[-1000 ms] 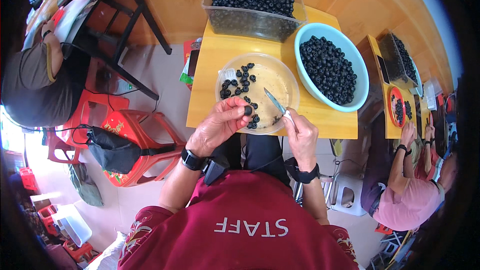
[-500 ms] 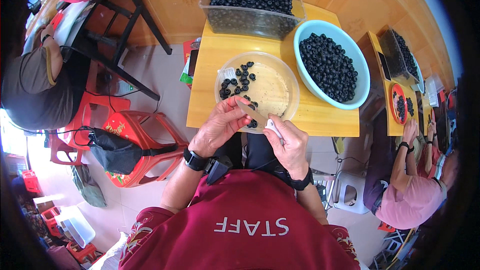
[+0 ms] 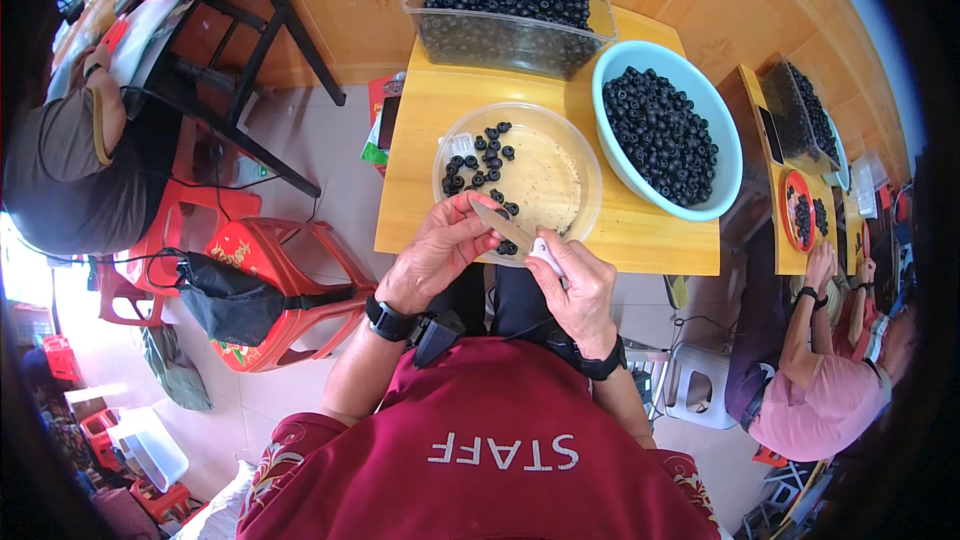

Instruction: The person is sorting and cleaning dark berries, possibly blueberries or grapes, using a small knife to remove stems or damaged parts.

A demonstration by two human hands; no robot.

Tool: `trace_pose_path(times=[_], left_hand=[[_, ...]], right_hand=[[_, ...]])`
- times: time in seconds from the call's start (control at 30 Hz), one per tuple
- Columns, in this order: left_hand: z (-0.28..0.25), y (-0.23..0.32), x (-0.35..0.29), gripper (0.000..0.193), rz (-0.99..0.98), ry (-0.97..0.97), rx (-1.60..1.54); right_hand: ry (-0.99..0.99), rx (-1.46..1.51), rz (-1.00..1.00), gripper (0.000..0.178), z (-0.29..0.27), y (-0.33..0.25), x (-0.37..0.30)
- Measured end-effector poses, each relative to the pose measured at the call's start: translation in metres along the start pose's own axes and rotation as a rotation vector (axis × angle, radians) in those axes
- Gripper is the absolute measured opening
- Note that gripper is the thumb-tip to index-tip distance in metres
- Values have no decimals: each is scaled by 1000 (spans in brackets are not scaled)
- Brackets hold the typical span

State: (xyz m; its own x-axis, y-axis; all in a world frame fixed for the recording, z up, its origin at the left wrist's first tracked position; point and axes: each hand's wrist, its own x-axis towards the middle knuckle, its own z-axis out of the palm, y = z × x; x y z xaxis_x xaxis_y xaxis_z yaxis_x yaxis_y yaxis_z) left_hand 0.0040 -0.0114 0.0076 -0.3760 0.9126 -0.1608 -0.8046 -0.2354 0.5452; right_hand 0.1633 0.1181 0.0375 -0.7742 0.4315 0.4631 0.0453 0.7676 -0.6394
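Observation:
My right hand [image 3: 583, 292] grips the pale handle of a small knife [image 3: 508, 230], its blade angled toward the far left. The fingers of my left hand [image 3: 440, 248] are pinched together at the blade's tip; whatever they hold there is hidden. Both hands are over the near rim of a round, clear shallow tub [image 3: 566, 165]. Inside the tub, several small black ring-shaped pieces [image 3: 478, 178] lie loose toward the left, with dark crumbs scattered on the bottom to the right.
At the back of the yellow table [image 3: 420, 100] stands a clear bin [image 3: 505, 45] full of black pieces. A light-blue bowl [image 3: 728, 145] of them sits to the right. Red stools [image 3: 262, 265] are at my left. Other people work at left and at right, where a red tray [image 3: 797, 210] lies.

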Motion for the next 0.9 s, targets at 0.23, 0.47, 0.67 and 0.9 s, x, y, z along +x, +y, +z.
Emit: trace_pose_path(times=[0.23,0.47,0.67,0.9], left_hand=[[3,0,-1,17,5,48,6],[15,6,-5,13,-11,11,96],[9,15,23,9,-76,92,210],[89,9,102,18,-110,17,515]], right_hand=[[-7,2,3,32,1,1,1],[44,-124,181,23,-3,21,-1],[55,-128,312,20,-12,34,-15],[31,-187,420,24,-17,40,-32]])
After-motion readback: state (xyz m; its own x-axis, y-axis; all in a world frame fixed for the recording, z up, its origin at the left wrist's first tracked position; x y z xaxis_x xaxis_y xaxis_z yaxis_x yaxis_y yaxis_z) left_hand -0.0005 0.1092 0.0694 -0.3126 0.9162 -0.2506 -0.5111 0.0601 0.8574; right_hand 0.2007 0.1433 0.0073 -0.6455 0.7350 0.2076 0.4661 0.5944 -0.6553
